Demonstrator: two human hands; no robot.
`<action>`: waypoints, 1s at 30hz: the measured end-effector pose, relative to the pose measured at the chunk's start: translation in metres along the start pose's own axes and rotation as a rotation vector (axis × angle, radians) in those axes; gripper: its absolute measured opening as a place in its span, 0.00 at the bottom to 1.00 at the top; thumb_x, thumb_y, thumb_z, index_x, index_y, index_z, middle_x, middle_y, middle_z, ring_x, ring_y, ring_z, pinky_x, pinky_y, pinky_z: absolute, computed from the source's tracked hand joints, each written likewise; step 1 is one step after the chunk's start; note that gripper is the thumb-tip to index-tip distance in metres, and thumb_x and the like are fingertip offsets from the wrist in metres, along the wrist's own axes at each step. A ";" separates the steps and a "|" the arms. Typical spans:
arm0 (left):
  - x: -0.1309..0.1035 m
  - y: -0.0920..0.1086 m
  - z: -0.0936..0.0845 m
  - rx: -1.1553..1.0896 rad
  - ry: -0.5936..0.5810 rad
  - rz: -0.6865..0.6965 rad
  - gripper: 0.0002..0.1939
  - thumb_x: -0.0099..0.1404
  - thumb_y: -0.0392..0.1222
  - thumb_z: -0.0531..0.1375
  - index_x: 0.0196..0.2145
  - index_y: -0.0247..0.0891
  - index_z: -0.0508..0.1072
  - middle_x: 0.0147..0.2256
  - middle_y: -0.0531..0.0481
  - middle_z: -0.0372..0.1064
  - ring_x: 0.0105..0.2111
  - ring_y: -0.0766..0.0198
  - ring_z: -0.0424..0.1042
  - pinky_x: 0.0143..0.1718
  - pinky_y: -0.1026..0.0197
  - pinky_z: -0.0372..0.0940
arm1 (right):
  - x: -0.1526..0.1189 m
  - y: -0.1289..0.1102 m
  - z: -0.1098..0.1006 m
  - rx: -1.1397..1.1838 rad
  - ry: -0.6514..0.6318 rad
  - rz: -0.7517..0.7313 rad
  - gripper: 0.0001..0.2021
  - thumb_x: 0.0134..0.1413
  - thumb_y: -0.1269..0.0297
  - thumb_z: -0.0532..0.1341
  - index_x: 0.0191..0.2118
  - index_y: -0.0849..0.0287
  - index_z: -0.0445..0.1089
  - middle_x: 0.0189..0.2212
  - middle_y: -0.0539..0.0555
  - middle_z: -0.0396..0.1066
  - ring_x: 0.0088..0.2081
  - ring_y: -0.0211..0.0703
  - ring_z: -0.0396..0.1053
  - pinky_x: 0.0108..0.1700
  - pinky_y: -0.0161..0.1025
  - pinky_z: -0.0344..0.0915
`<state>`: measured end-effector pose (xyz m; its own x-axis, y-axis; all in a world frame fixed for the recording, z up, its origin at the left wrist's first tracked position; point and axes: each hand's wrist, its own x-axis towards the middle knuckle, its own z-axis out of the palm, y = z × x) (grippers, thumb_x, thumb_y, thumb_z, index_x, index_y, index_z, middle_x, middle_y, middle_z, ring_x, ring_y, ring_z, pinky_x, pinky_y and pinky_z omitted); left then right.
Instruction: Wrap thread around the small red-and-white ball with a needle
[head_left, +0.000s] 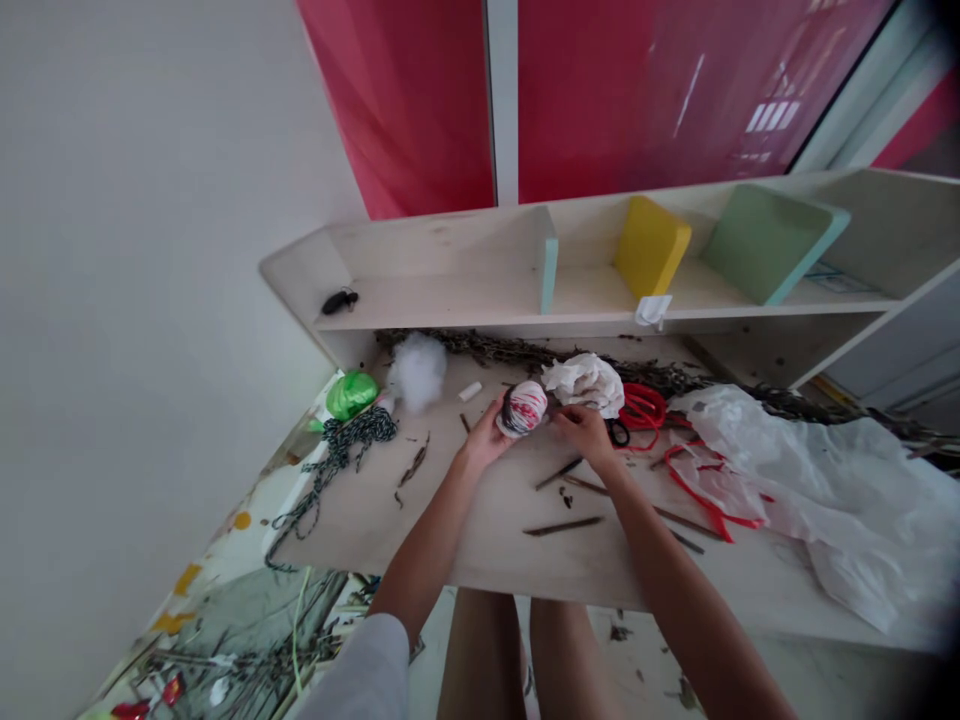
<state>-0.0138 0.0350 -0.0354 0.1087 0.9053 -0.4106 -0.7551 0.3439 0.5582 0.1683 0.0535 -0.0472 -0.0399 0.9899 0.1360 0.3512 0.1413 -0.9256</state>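
Observation:
My left hand [486, 436] is closed around a ball wound with white, red and dark strands [524, 408], held just above the desk. To its right, my right hand [585, 432] has its fingers pinched together close to the ball. Whatever is between those fingers is too small to make out. Right behind the right hand sits a crumpled white paper or cloth [589, 382]. A coil of red cord [642, 408] and a small black loop [618, 433] lie beside that hand.
On the desk [487, 540] are a white fluffy clump [418, 372], a green bundle [352, 395], dark patterned rope [349, 440], a short white stick [470, 391], loose twigs [562, 526] and a plastic bag [840, 480]. A shelf [435, 295] with coloured dividers stands behind.

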 end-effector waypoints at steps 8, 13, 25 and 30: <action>0.003 0.008 0.004 -0.001 0.074 0.266 0.19 0.61 0.49 0.60 0.49 0.41 0.71 0.48 0.48 0.71 0.46 0.61 0.71 0.47 0.59 0.66 | -0.021 -0.025 0.009 0.030 -0.231 -0.224 0.13 0.48 0.55 0.60 0.23 0.59 0.72 0.18 0.51 0.67 0.21 0.38 0.60 0.26 0.36 0.55; 0.001 -0.002 0.002 0.517 0.174 0.531 0.25 0.47 0.43 0.70 0.43 0.37 0.73 0.42 0.46 0.73 0.44 0.59 0.72 0.51 0.55 0.64 | -0.032 -0.049 0.007 0.229 -0.376 -0.128 0.16 0.47 0.50 0.63 0.24 0.60 0.71 0.17 0.48 0.61 0.21 0.35 0.55 0.24 0.35 0.50; -0.014 -0.003 0.006 0.836 -0.235 0.280 0.33 0.41 0.47 0.73 0.45 0.35 0.75 0.45 0.41 0.74 0.46 0.53 0.71 0.49 0.55 0.63 | -0.014 -0.039 -0.021 0.814 -0.321 0.244 0.14 0.39 0.56 0.69 0.32 0.59 0.72 0.15 0.40 0.43 0.17 0.29 0.35 0.18 0.32 0.34; -0.018 0.000 0.000 0.559 -0.308 0.006 0.31 0.43 0.53 0.72 0.42 0.33 0.77 0.43 0.40 0.75 0.46 0.51 0.72 0.50 0.54 0.63 | -0.009 -0.032 -0.012 0.569 -0.167 0.183 0.17 0.37 0.49 0.68 0.26 0.59 0.70 0.14 0.43 0.54 0.17 0.30 0.46 0.20 0.32 0.43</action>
<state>-0.0156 0.0187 -0.0278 0.3491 0.9093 -0.2266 -0.3139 0.3413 0.8860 0.1690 0.0400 -0.0147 -0.1885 0.9804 -0.0575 -0.1859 -0.0931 -0.9782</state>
